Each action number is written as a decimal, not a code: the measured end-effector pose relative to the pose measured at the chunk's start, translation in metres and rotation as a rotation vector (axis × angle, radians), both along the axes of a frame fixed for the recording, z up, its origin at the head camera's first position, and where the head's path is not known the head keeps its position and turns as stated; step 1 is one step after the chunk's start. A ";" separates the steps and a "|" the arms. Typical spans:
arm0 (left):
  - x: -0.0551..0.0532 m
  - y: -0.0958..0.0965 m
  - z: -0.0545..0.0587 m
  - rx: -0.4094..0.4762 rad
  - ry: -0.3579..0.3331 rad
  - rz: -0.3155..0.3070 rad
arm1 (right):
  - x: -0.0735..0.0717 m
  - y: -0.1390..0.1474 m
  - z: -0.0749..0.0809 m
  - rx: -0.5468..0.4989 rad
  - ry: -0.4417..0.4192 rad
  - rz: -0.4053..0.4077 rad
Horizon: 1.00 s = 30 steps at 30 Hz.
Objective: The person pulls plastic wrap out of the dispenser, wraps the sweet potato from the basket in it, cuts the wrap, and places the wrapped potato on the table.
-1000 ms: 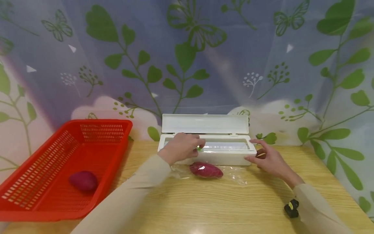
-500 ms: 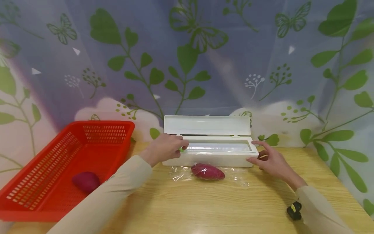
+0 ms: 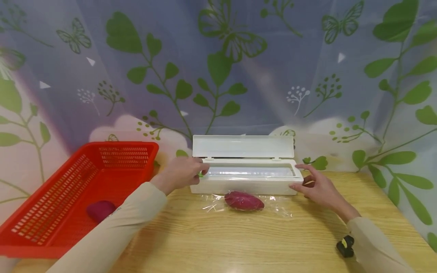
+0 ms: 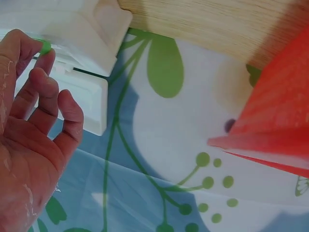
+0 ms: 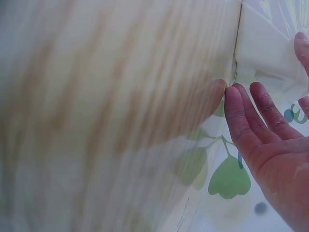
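Note:
A white cling film dispenser [image 3: 246,186] stands at the back of the table with its lid [image 3: 243,146] raised and a film roll inside. At its left end my left hand [image 3: 179,172] pinches a small green slide cutter [image 4: 46,47] between thumb and index finger; the other fingers are loosely bent. My right hand [image 3: 317,189] holds the dispenser's right end, index finger on the top corner and thumb at the front. Just in front of the box lies a purple-red sweet potato [image 3: 244,201] on clear film, which spreads out to both sides of it.
A red plastic basket [image 3: 123,144] stands on the left, with another purple-red sweet potato [image 3: 100,211] inside, partly covered by my left sleeve. A small black and yellow object [image 3: 345,245] is beside my right sleeve. A leaf-patterned curtain rises behind the dispenser.
My left hand has slid the green cutter leftward along the dispenser, from near the middle to its left end. My right hand has kept its hold on the right end.

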State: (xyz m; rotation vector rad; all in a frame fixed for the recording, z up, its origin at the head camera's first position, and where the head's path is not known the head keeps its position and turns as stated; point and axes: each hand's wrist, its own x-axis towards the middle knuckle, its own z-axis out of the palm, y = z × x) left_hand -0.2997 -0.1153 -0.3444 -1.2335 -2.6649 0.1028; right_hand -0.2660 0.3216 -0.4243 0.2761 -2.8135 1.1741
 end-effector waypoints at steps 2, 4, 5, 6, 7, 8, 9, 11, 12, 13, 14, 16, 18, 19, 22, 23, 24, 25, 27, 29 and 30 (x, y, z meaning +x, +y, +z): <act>0.001 -0.003 0.001 -0.004 -0.009 0.013 | 0.000 0.000 0.000 -0.003 -0.003 0.002; 0.002 -0.006 0.001 -0.012 -0.012 0.021 | 0.000 -0.001 -0.001 -0.009 -0.004 0.002; 0.002 -0.007 0.002 -0.013 -0.014 0.024 | 0.000 -0.001 -0.001 -0.012 -0.004 0.002; 0.003 -0.008 0.002 -0.015 -0.016 0.026 | -0.001 -0.002 -0.001 -0.014 -0.005 0.002; 0.003 -0.009 0.003 -0.024 -0.016 0.032 | -0.001 -0.002 -0.001 -0.012 -0.003 0.002; 0.003 -0.011 0.004 -0.029 -0.022 0.038 | -0.001 -0.002 -0.002 -0.011 -0.003 0.003; 0.003 -0.012 0.005 -0.032 -0.023 0.042 | -0.001 -0.002 -0.002 -0.012 -0.001 0.005; 0.003 -0.015 0.005 -0.031 -0.027 0.048 | -0.001 -0.002 -0.002 -0.002 -0.001 0.003; 0.003 -0.016 0.005 -0.031 -0.029 0.054 | -0.001 -0.001 -0.002 0.003 -0.001 -0.001; 0.002 -0.017 0.005 -0.031 -0.035 0.062 | -0.001 -0.001 -0.002 0.005 0.000 -0.002; 0.002 -0.018 0.005 -0.027 -0.047 0.069 | -0.001 -0.001 -0.002 0.005 0.001 0.001; 0.003 -0.016 0.006 -0.030 -0.062 0.093 | -0.001 -0.002 -0.002 0.015 0.008 0.001; 0.005 -0.013 0.007 -0.032 -0.061 0.110 | -0.002 -0.002 -0.001 0.024 0.018 -0.001; 0.006 -0.011 0.008 -0.032 -0.050 0.114 | -0.001 -0.003 -0.001 0.028 0.025 -0.001; 0.011 -0.004 0.012 -0.019 0.053 0.092 | 0.000 -0.003 -0.001 0.049 0.040 0.000; 0.013 -0.001 0.014 -0.011 0.077 0.084 | 0.001 -0.004 -0.001 0.051 0.039 -0.002; 0.016 0.003 0.015 0.002 0.094 0.071 | 0.002 -0.003 -0.001 0.057 0.039 -0.001; 0.019 0.008 0.017 0.016 0.104 0.053 | 0.003 -0.003 -0.001 0.064 0.037 0.001; 0.027 0.021 0.017 0.052 0.085 0.007 | 0.003 -0.003 0.000 0.079 0.033 0.011; 0.035 0.035 0.014 0.084 0.043 -0.037 | 0.003 -0.002 0.002 0.093 0.030 0.017; 0.040 0.042 0.010 0.101 0.030 -0.056 | 0.003 -0.002 0.003 0.098 0.029 0.027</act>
